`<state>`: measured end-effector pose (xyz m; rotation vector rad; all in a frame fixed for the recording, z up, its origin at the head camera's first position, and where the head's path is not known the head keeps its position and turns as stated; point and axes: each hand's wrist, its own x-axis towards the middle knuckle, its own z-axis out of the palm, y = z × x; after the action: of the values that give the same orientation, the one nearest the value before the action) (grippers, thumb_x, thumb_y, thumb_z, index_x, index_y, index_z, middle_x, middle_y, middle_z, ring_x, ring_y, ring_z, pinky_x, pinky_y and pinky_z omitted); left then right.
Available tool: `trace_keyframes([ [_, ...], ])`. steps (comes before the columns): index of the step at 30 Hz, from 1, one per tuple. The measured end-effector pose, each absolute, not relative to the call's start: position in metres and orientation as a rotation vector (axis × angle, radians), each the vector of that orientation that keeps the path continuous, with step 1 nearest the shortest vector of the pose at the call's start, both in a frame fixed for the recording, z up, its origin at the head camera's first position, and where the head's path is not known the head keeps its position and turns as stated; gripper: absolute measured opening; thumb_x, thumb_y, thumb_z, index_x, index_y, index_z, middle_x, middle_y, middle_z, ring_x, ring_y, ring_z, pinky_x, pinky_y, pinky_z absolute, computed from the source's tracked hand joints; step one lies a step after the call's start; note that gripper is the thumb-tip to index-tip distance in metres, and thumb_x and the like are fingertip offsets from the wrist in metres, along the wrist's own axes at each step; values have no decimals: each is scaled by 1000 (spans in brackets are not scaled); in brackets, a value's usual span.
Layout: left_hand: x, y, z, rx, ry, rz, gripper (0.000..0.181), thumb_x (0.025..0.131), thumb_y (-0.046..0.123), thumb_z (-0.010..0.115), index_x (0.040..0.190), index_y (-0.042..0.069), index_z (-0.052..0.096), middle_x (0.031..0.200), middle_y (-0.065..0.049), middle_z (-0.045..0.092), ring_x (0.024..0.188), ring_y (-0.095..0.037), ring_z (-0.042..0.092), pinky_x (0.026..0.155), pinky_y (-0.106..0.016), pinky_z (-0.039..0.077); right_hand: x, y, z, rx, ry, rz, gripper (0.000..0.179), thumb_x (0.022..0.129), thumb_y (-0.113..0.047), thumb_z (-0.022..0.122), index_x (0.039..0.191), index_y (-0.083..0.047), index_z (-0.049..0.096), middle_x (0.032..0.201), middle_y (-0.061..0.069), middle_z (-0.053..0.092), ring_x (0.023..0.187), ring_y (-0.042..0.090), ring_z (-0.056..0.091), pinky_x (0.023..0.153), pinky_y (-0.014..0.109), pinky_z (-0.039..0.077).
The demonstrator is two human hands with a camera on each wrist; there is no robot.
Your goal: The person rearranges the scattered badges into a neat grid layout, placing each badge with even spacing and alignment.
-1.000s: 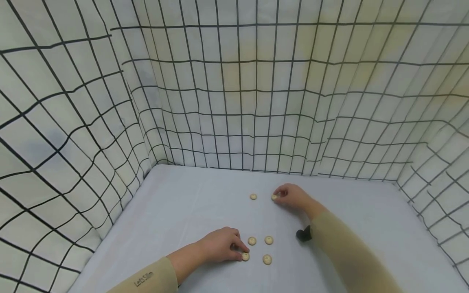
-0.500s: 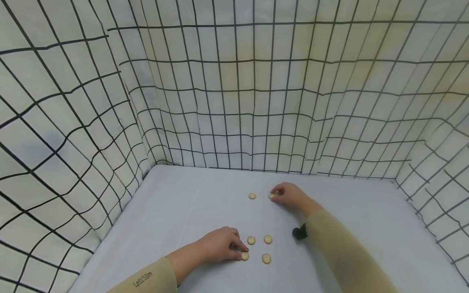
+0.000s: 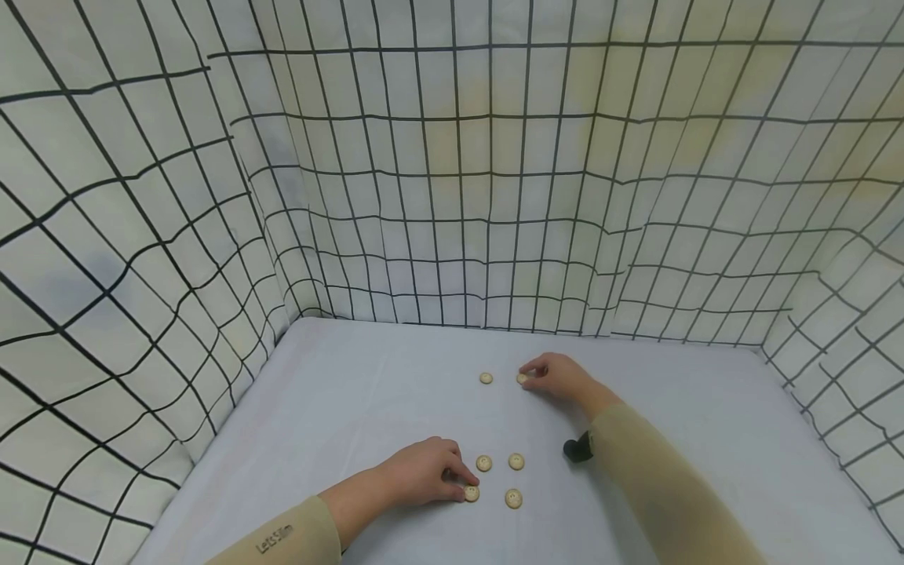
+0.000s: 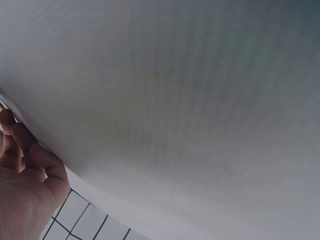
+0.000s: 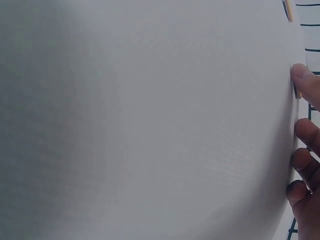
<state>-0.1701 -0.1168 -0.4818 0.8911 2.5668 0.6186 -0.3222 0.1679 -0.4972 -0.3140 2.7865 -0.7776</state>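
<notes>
In the head view several round, pale wooden-looking buttons lie flat on the white tabletop. My left hand (image 3: 424,471) holds the edge of the front-left button (image 3: 471,493) between thumb and fingers. Farther back, my right hand (image 3: 559,377) pinches another button (image 3: 522,378), partly covered by its fingertips. Just left of that one lies a separate far button (image 3: 486,378). The right wrist view shows my right fingers along the table surface and the held button's edge (image 5: 298,91) beneath a fingertip. In the left wrist view, my left hand (image 4: 30,185) rests at the surface, its button mostly hidden.
Near the left hand are a button (image 3: 483,463) just behind, one (image 3: 516,461) to its right and one (image 3: 513,498) at the front right. A dark wrist device (image 3: 579,449) hangs under the right sleeve. White walls (image 3: 452,196) with black grid lines surround the table.
The right hand has shifted very slightly left with its button, narrowing the gap to the far button. The left hand stays in place; the head view has moved a little.
</notes>
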Motion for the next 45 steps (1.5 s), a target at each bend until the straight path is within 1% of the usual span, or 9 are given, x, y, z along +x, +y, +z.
trace_keyframes([
  [3,-171,-116,-483,894,2564,621,23,84,32,80,107,34,78,91,19,57,80,0,46,70,-22,41,-322,169,-498,-313,2785,-789,32,85,-31,78,116,-25,74,101,-1,61,94,18,54,86,40,45],
  [13,-174,-114,-486,894,2555,616,23,84,33,79,107,35,78,90,19,56,79,0,46,70,-21,41,-322,176,-502,-332,2802,-781,33,83,-33,79,116,-27,74,95,-3,60,87,16,52,77,35,44],
  [22,-175,-116,-488,894,2562,607,23,85,35,78,107,35,78,90,20,56,80,0,46,71,-21,41,-314,179,-493,-362,2791,-782,33,82,-31,81,114,-28,75,92,-4,60,84,16,52,72,33,44],
  [26,-174,-116,-489,894,2560,617,23,85,34,78,107,35,78,90,20,56,80,0,46,72,-21,42,-309,179,-491,-414,2778,-762,31,81,-31,81,111,-31,75,88,-5,59,81,14,52,72,32,45],
  [33,-175,-116,-489,895,2569,617,22,85,34,78,107,35,78,90,21,56,80,0,46,72,-21,42,-295,180,-487,-562,2741,-741,31,81,-30,81,111,-31,75,83,-7,58,78,13,52,72,32,45],
  [45,-173,-115,-485,893,2565,620,22,84,32,79,106,34,78,90,20,56,79,0,46,72,-22,42,-268,175,-483,-750,2630,-704,29,81,-32,82,110,-31,77,83,-12,59,80,12,54,72,32,46],
])
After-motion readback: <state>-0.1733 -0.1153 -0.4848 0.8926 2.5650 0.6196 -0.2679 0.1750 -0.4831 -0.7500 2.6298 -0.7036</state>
